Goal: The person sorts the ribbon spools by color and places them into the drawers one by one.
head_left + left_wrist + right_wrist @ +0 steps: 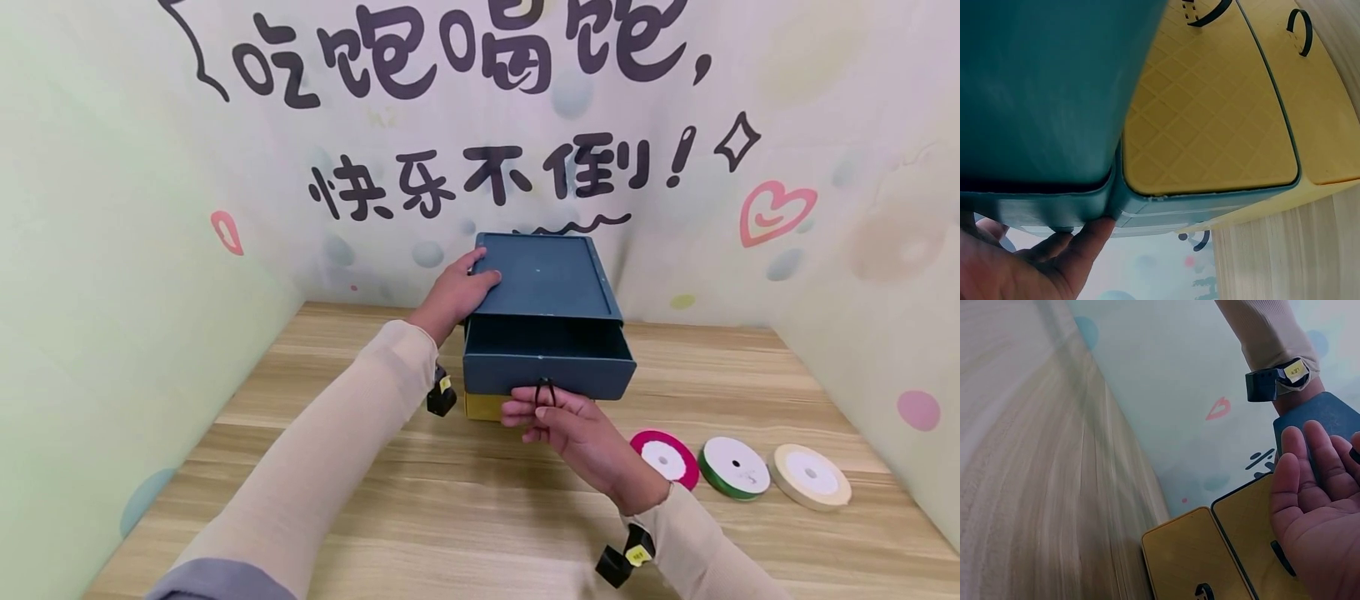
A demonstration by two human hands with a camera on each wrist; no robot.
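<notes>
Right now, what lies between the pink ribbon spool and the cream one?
In the head view, the green ribbon spool lies between the pink spool and the cream spool.

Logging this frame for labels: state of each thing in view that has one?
top blue drawer: pulled partly out
yellow drawer: pushed in
black pull loop: pinched by right hand
blue box: steadied by left hand on its top
three ribbon spools: lying flat, untouched
</notes>
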